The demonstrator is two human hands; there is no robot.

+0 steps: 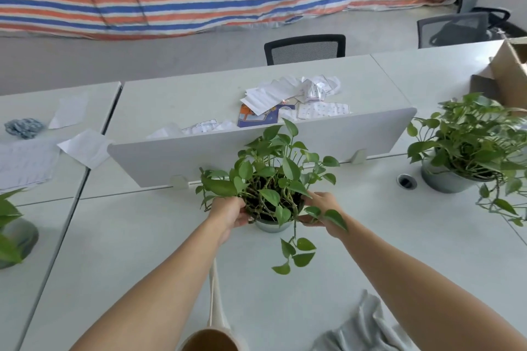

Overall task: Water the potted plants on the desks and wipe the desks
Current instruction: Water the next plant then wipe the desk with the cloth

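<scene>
A leafy green potted plant (271, 176) in a grey pot (271, 226) stands on the white desk (142, 236), just in front of a low white divider panel (328, 136). My left hand (229, 212) grips the pot's left rim and my right hand (320, 209) grips its right rim. A trailing vine hangs over the front of the pot. A grey cloth (362, 328) lies crumpled at the near right. A tan watering can (211, 338) with a long white spout sits at the bottom edge.
A second potted plant (467, 145) stands at the right next to a cable hole (406, 181). A third plant (11, 225) is at the left edge. Loose papers (288, 99) litter the far desk; a cardboard box (510, 71) and office chairs (305, 48) lie beyond.
</scene>
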